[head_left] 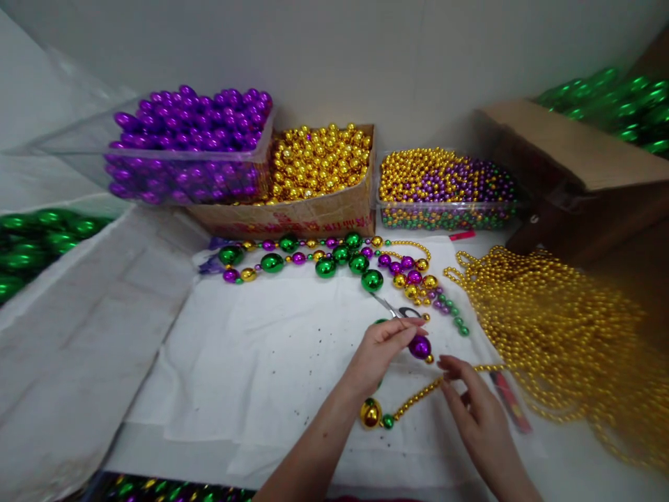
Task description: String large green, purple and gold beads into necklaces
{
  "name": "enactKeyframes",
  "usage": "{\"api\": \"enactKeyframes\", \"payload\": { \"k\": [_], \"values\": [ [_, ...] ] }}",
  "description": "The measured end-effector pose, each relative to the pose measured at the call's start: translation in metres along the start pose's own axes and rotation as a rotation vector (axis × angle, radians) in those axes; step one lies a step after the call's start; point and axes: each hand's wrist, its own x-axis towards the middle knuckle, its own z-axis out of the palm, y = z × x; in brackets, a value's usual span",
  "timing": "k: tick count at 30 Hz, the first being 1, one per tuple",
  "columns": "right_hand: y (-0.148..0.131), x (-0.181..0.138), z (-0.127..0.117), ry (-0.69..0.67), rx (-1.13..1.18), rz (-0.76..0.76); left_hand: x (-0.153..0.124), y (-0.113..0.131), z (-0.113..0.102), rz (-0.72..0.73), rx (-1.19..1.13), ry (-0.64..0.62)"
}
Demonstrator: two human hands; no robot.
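My left hand [384,348] is closed in a pinch on a bead strand, at a large purple bead [419,346] with a small gold bead below it. Scissors [389,307] lie just beyond those fingers, partly covered by them. My right hand [473,411] is beside a gold bead string [418,399], its thumb and forefinger slightly apart; part of the string passes out of sight behind the fingers. A large gold bead [371,413] and a small green bead [387,421] sit at the string's left end, on the white cloth [224,369].
A bead necklace [272,263] stretches across the back of the cloth. Behind stand a clear bin of purple beads [188,157], a carton [313,209] of gold beads and a tub of small mixed beads [444,209]. Gold strands [554,328] are heaped right, near a red-handled tool [509,401].
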Motion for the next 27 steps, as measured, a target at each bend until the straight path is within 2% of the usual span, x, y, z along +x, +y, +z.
{"api": "enactKeyframes", "payload": {
  "k": [2, 3, 6, 9, 14, 18, 20, 22, 24, 27],
  "values": [
    [-0.007, 0.002, -0.004, 0.120, -0.111, -0.111, 0.000, 0.003, 0.003, 0.048, 0.015, -0.010],
    [-0.012, 0.004, -0.005, 0.138, -0.112, -0.148, 0.000, 0.004, 0.005, 0.061, 0.017, -0.019],
    [-0.022, 0.013, 0.001, 0.063, 0.046, -0.168, 0.002, 0.005, 0.010, 0.090, -0.006, -0.049],
    [-0.020, 0.023, 0.008, -0.046, 0.204, -0.035, 0.006, 0.006, 0.011, 0.088, -0.018, -0.035],
    [-0.009, 0.031, -0.001, -0.101, 0.363, 0.135, 0.013, 0.008, 0.008, 0.058, -0.068, 0.052],
    [-0.016, 0.036, -0.010, -0.202, 0.559, 0.196, 0.023, 0.012, 0.012, 0.067, -0.102, 0.025],
    [-0.019, 0.036, -0.012, -0.197, 0.683, 0.236, 0.029, 0.012, 0.011, 0.056, -0.079, -0.014],
    [-0.017, 0.034, -0.013, -0.123, 0.826, 0.294, 0.035, 0.010, 0.007, 0.029, -0.012, -0.054],
    [-0.010, 0.029, -0.015, -0.057, 0.955, 0.352, 0.041, 0.005, 0.001, 0.028, 0.134, -0.043],
    [0.002, 0.019, -0.017, -0.042, 1.055, 0.400, 0.049, -0.003, 0.000, 0.124, 0.521, -0.004]
  ]
}}
